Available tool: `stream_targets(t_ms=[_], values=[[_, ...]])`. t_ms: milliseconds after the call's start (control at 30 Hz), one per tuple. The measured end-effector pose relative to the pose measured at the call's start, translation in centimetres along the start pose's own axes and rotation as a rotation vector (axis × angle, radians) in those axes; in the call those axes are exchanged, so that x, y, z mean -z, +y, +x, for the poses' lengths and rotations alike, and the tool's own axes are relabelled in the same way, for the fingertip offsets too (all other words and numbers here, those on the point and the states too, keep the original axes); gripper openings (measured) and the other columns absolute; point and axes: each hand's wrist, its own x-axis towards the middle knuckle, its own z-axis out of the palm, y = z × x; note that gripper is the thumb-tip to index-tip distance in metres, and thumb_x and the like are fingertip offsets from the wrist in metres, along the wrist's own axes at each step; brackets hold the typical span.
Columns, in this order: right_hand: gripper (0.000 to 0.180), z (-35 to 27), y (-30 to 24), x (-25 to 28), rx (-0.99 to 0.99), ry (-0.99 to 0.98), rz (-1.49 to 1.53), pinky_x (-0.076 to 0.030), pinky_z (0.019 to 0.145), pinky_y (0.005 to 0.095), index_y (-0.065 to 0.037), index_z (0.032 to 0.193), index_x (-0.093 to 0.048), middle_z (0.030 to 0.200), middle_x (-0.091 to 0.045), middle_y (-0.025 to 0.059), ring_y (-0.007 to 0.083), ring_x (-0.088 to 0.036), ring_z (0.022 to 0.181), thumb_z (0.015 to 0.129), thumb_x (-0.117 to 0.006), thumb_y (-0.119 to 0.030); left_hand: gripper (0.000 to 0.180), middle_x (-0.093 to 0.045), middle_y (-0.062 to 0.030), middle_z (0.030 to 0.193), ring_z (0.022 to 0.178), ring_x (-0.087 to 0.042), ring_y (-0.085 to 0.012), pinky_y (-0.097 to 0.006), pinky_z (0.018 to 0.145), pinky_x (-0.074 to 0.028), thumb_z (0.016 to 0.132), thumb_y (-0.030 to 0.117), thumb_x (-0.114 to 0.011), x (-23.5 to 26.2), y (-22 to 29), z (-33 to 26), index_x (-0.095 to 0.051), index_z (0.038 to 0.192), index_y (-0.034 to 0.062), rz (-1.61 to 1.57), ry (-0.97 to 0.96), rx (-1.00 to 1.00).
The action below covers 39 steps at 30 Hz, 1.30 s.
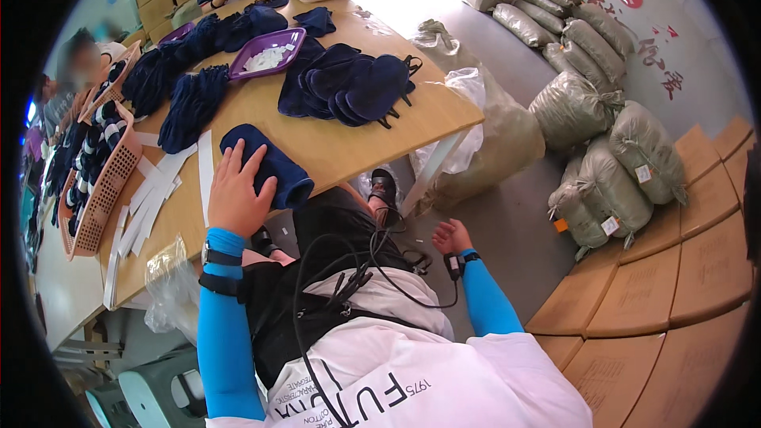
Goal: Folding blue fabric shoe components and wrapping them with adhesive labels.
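Observation:
My left hand lies flat with spread fingers on a folded navy cloth piece near the table's front edge. Its fingers press the cloth rather than wrap round it. Away from the table, to the right of my lap, my right hand hangs in the air, fingers loosely curled and apart, with nothing visible in it. Farther back on the table rests an overlapping stack of rounded navy cloth pieces with black cords at their ends. Bunched navy fabric sits behind my left hand.
A purple tray holds small white pieces. White paper strips and a pink basket are at left. Stuffed sacks and cardboard boxes stand at right. Black cables cross my lap. Two people sit around the table.

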Motion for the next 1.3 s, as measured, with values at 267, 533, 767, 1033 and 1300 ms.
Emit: stream_targets(t_ms=[267,533,767,1033,1300], values=[[0.033,1.4,-3.3,24.6,0.34,0.476,0.156,-0.054,0.063,0.0496,-0.009,0.114,-0.058,0.085,-0.059,0.0101,0.0294,-0.058,0.071,0.098,-0.055,-0.038,0.058,-0.04,-0.0192,0.164,0.151,-0.036,-0.0426,-0.047,0.125,-0.03,0.094,0.034,-0.065,-0.3,0.3,0.4,-0.057,0.149,0.0189,-0.003,-0.025,-0.003],[0.026,-6.2,-4.6,43.2,0.384,0.902,-0.222,-0.052,0.054,0.0449,-0.002,0.091,-0.068,0.081,-0.067,0.0096,0.023,-0.062,0.064,0.097,-0.054,-0.023,0.058,-0.042,-0.0201,0.162,0.15,-0.036,-0.0446,-0.048,0.125,-0.03,0.094,0.028,-0.066,0.4,-0.9,-0.8,-0.056,0.15,0.0185,0.035,-0.005,0.018],[0.031,-11.2,-6.2,49.0,0.518,0.848,0.039,-0.052,0.067,0.0446,-0.003,0.107,-0.066,0.096,-0.068,0.0113,0.0239,-0.063,0.079,0.102,-0.048,-0.028,0.057,-0.042,-0.0204,0.162,0.15,-0.036,-0.0444,-0.048,0.124,-0.03,0.094,0.029,-0.066,1.3,-0.6,-0.8,-0.056,0.15,0.0186,0.037,0.013,0.027],[0.045,-22.1,-9.1,49.7,0.653,0.87,0.457,-0.053,0.085,0.0434,-0.004,0.133,-0.06,0.119,-0.066,0.0132,0.0269,-0.063,0.101,0.107,-0.041,-0.035,0.058,-0.04,-0.0193,0.164,0.151,-0.036,-0.0422,-0.047,0.125,-0.029,0.095,0.038,-0.064,-0.9,-0.3,0.2,-0.058,0.149,0.0196,-0.015,-0.007,0.01],[0.034,-22.3,-7.3,38.2,0.342,1.286,-0.354,-0.053,0.06,0.0388,0.007,0.111,-0.069,0.094,-0.07,0.0123,0.0271,-0.065,0.074,0.102,-0.056,-0.023,0.058,-0.041,-0.0197,0.163,0.151,-0.036,-0.0422,-0.048,0.125,-0.029,0.094,0.04,-0.065,0.4,-0.3,-0.6,-0.058,0.149,0.0204,-0.001,-0.009,0.052]])
